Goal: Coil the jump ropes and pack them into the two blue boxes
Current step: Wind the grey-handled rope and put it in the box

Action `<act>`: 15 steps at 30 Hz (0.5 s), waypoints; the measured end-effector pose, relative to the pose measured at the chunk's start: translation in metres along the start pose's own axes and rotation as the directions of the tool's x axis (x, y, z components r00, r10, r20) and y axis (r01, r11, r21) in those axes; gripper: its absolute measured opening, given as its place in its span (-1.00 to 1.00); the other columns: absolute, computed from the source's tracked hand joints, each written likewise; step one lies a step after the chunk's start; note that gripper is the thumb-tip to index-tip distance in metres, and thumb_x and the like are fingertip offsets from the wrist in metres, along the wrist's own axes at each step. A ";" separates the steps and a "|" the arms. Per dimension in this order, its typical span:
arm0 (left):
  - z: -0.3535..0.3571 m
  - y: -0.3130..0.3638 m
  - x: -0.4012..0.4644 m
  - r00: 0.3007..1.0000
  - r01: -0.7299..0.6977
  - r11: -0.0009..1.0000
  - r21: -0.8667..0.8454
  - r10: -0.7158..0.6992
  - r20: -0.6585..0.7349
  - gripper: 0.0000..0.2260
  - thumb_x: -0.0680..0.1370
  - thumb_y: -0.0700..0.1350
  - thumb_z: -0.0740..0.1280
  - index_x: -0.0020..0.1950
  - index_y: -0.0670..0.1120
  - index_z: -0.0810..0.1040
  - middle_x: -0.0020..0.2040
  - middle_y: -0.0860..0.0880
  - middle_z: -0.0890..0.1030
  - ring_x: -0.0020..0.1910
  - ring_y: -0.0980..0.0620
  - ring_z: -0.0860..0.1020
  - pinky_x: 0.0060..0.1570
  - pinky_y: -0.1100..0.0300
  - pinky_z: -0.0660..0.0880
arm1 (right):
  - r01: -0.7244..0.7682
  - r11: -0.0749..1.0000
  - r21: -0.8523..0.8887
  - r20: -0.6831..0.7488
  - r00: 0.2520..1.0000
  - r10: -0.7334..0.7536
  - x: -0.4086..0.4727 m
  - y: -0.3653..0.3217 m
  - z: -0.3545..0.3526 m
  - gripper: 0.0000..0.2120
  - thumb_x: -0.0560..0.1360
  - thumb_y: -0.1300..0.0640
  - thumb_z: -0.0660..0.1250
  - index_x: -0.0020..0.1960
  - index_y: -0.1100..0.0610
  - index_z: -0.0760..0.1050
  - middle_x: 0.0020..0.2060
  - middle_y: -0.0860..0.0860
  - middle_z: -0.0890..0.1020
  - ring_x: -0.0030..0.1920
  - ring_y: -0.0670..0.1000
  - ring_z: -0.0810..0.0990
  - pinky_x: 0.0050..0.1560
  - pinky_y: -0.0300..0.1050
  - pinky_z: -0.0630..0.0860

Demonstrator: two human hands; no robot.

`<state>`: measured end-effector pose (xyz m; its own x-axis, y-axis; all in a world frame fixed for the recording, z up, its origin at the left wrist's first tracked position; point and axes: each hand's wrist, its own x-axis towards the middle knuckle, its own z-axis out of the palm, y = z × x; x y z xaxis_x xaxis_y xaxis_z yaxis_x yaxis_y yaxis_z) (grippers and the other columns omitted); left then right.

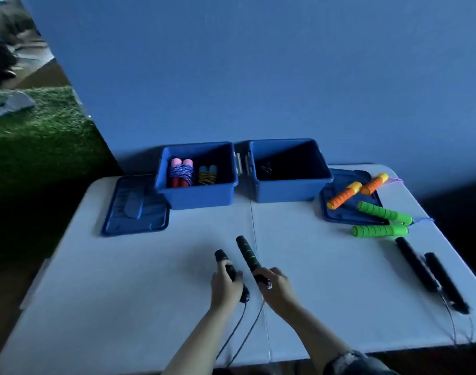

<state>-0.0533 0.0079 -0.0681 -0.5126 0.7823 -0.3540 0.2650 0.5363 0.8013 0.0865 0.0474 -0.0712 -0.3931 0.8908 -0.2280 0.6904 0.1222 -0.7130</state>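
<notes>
My left hand [226, 286] grips one black handle [221, 255] of a jump rope near the table's middle. Beside it, my right hand [276, 289] grips the other black handle with green stripes [247, 251]. Their thin black cords [240, 331] run back over the near edge. The left blue box [199, 197] holds a coiled rope with pink handles [181, 171] and one with blue handles [207, 175]. In the right blue box [288, 190] only a small dark item shows. At the right lie an orange-handled rope [357, 190], a green-handled rope [382, 221] and a black-handled rope [431, 277].
A blue lid [136, 209] lies flat to the left of the boxes; a second lid [347, 212] lies at the right under the orange handles. The white folding table [123, 293] stands against a blue wall. Green turf covers the floor at the far left.
</notes>
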 end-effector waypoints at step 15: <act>0.087 0.046 -0.019 0.940 -0.131 0.955 0.266 0.034 0.339 -0.41 0.49 -0.02 0.38 0.47 0.03 0.22 0.27 -0.07 0.52 0.22 -0.09 0.51 0.07 0.20 0.42 | -0.319 0.935 0.155 -0.229 0.909 0.348 -0.037 0.066 -0.056 -0.69 0.45 0.28 0.34 0.17 0.17 0.41 0.02 0.11 0.60 -0.04 0.13 0.56 -0.14 -0.16 0.38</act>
<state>0.0395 0.0452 -0.0661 -0.1955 0.8614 -0.4689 0.5375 0.4940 0.6834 0.1808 0.0469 -0.0728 0.0218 0.9527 -0.3032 0.6768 -0.2373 -0.6969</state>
